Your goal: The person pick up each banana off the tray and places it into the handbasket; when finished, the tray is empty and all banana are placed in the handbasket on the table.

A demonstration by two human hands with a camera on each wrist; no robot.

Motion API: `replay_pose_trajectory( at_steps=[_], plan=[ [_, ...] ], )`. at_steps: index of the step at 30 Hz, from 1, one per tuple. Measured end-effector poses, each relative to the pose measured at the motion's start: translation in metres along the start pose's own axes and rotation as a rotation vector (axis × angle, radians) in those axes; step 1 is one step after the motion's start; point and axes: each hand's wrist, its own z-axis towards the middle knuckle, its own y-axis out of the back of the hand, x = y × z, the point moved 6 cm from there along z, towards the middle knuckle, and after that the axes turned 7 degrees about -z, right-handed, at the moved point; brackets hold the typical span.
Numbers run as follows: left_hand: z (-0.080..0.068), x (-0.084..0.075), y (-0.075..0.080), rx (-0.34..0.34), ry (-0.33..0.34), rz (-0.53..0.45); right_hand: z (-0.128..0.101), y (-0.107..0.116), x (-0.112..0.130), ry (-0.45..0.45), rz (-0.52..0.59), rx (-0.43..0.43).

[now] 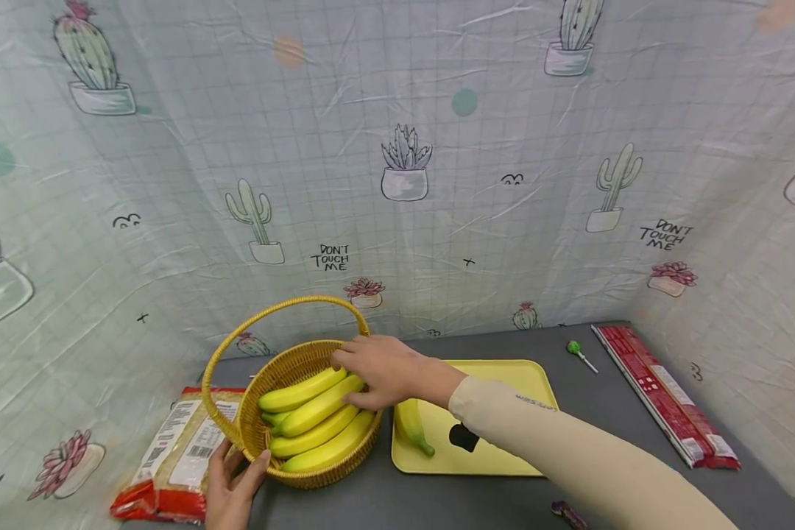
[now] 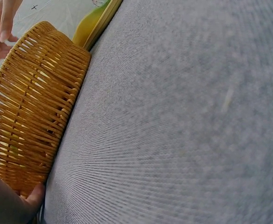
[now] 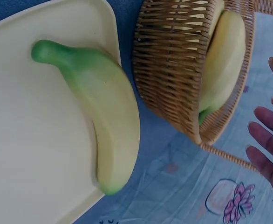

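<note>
Several yellow bananas (image 1: 327, 405) lie in a woven wicker basket (image 1: 318, 480) with a tall arched handle. My left hand (image 1: 232, 482) grips the basket's near left side, its thumb at the rim; in the left wrist view the thumb (image 2: 35, 197) lies low against the weave. Over the basket's right rim reaches my right hand (image 1: 384, 372), above the bananas. The right wrist view shows that hand's fingers (image 3: 267, 140) spread apart with nothing between them. One more banana (image 3: 106, 116) rests on the left edge of a pale yellow tray (image 1: 503, 460), its green-tipped stem toward me.
A red-and-clear food bag (image 1: 185, 449) lies left of the basket. Beyond the tray are a green lollipop (image 1: 574, 347) and a long red packet (image 1: 662, 394). A small purple wrapped item (image 1: 568, 513) sits near the front. Patterned sheeting (image 1: 437, 243) encloses the back and sides.
</note>
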Motion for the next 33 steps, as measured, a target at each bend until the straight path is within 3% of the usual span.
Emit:
replay_pose_trajectory(
  at_steps=[6,14,23,33],
  plan=[
    [0.001,0.0,0.003,0.008,0.004,-0.002,-0.018,0.011,-0.013,-0.094,0.056,-0.071],
    [0.001,0.001,0.005,0.024,0.001,0.0,-0.047,0.006,-0.035,-0.26,0.097,-0.129],
    [0.001,0.0,0.004,0.03,-0.002,-0.008,-0.074,-0.026,-0.049,-0.486,0.105,0.01],
    [0.001,0.002,0.0,0.022,0.003,-0.016,-0.091,-0.064,-0.048,-0.69,0.032,0.177]
  ],
)
